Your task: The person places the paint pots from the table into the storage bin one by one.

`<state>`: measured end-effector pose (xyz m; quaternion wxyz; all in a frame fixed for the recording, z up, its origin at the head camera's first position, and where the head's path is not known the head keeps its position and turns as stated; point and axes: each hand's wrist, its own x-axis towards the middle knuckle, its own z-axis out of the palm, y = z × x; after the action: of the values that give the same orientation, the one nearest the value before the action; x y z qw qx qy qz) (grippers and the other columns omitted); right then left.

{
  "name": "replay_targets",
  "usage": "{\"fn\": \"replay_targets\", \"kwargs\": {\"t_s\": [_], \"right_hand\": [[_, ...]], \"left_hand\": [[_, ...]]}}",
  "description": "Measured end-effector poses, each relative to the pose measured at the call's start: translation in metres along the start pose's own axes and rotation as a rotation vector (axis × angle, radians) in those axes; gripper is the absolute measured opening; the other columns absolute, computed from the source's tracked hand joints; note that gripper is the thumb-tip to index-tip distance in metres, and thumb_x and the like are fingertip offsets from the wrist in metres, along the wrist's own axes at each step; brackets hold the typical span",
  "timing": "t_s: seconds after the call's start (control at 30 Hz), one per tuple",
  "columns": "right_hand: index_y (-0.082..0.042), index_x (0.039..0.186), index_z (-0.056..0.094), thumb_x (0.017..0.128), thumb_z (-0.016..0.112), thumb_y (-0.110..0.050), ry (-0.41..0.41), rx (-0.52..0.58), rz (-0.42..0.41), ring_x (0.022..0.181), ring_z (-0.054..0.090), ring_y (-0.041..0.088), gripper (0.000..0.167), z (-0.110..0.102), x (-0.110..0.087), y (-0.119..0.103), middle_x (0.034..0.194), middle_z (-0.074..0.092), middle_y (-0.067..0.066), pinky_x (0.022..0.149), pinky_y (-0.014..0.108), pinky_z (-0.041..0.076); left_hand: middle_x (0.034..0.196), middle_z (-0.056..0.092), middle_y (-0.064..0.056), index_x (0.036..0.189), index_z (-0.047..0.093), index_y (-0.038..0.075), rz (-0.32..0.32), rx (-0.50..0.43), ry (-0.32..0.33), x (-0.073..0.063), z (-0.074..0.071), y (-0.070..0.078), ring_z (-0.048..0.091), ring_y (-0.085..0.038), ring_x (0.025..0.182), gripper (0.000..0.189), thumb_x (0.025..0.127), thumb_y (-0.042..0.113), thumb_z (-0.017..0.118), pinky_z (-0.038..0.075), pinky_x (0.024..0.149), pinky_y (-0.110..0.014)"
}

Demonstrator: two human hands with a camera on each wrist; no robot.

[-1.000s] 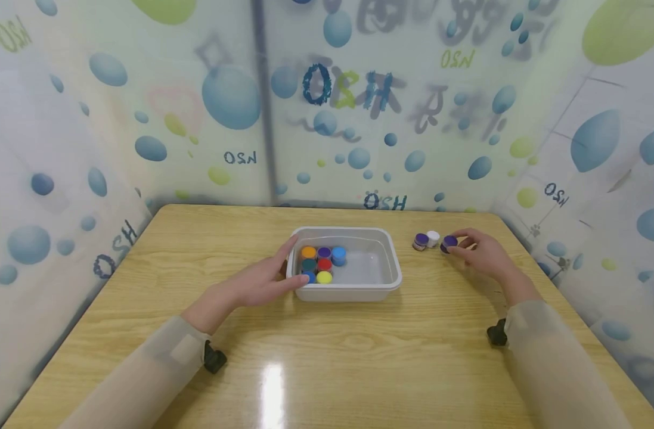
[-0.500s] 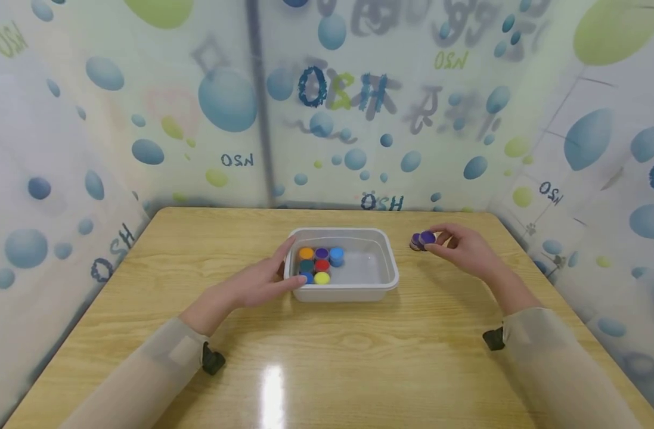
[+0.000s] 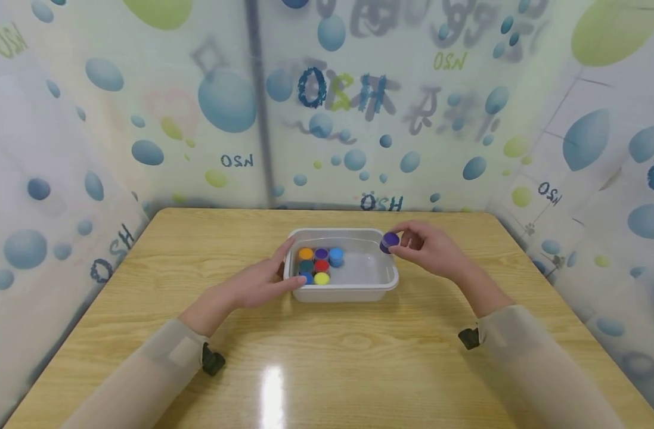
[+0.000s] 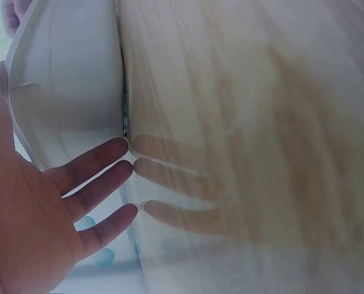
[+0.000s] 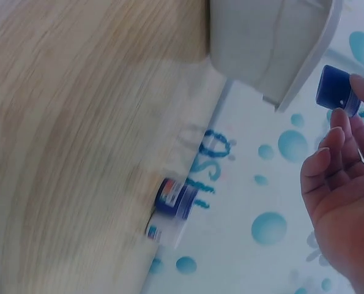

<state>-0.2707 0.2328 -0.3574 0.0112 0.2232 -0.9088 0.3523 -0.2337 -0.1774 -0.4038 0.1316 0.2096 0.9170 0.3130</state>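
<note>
My right hand [image 3: 431, 249] pinches a small purple paint jar [image 3: 389, 242] between thumb and fingers, over the right end of a white plastic tub [image 3: 340, 294]. In the right wrist view the jar is held above the tub's rim. At the tub's left end, my left hand [image 3: 254, 281] rests with fingers straight; its thumb lies over the near left rim. The left wrist view shows those fingers [image 4: 99, 190] spread along the tub's outer wall, tips at the tabletop. Inside the tub, several jars stand grouped at the left, including orange [image 3: 306, 254], red [image 3: 321, 266], yellow [image 3: 322, 278] and light blue [image 3: 335, 256].
Another purple jar [image 5: 175, 197] and a white jar [image 5: 164, 229] stand side by side on the wooden table [image 3: 327, 351]; my right hand hides them in the head view. Printed curtains [image 3: 198, 179] enclose the table's back and sides.
My right hand has lifted the purple jar off the table and carried it left, past the other two jars, to the tub's right end. The left hand has stayed at the tub.
</note>
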Motion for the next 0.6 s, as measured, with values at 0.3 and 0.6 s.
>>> {"fn": "replay_targets", "kwargs": {"t_s": [0.3,0.6], "right_hand": [[-0.013,0.133,0.073,0.1,0.083,-0.024,-0.041,0.031,-0.039,0.084,0.058,0.022,0.036,0.025,0.014,-0.021,0.1,0.07,0.004,0.073,0.029,0.051],[-0.018,0.132,0.074,0.1,0.084,-0.026,-0.075,0.051,-0.059,0.086,0.06,0.022,0.034,0.048,0.03,-0.03,0.101,0.071,0.002,0.075,0.032,0.052]], "left_hand": [[0.166,0.051,-0.02,0.177,-0.008,0.033,0.008,0.0,0.005,0.0,0.0,-0.001,0.062,-0.03,0.135,0.106,0.104,0.075,0.056,0.048,0.12,-0.058],[0.167,0.05,-0.022,0.177,-0.01,0.031,0.008,0.003,0.0,0.0,0.0,0.0,0.062,-0.032,0.138,0.107,0.105,0.075,0.054,0.047,0.121,-0.059]]}}
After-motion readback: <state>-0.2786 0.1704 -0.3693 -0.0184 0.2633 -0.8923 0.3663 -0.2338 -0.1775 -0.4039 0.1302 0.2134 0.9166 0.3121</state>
